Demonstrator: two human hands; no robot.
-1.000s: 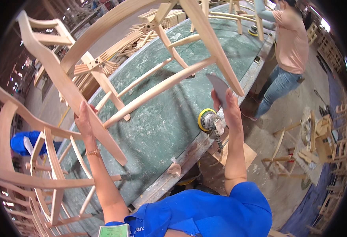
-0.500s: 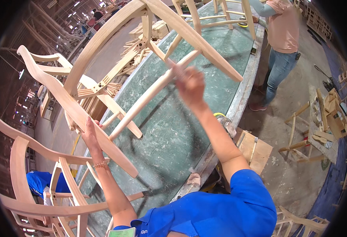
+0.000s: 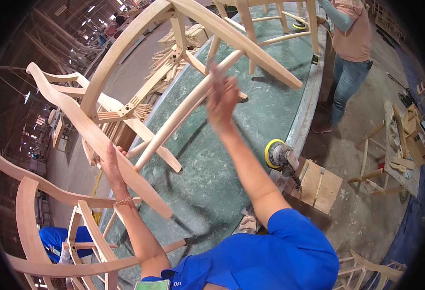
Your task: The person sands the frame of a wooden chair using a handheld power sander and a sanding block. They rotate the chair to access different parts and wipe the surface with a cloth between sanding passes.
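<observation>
A bare wooden chair frame (image 3: 120, 55) lies tipped over in front of me, its legs sticking out across the green tabletop (image 3: 207, 179). My left hand (image 3: 111, 164) is wrapped round the long curved leg at its near side, with the thumb on top. My right hand (image 3: 221, 104) is beside the upper part of the round stretcher (image 3: 183, 111) that joins two legs. Its fingers are curled and smeared by motion. A brownish thing, too blurred to name, shows at the fingertips against the stretcher.
An orbital sander (image 3: 281, 155) with a yellow-edged pad rests at the table's right edge. More chair frames stand at the near left (image 3: 28, 212) and far end (image 3: 246, 24). A co-worker (image 3: 350, 53) stands at the far right. Someone in blue (image 3: 60, 239) is at the lower left.
My right hand has shifted slightly left and down beside the stretcher. My left hand keeps its hold. The view has shifted, so more of the sander shows.
</observation>
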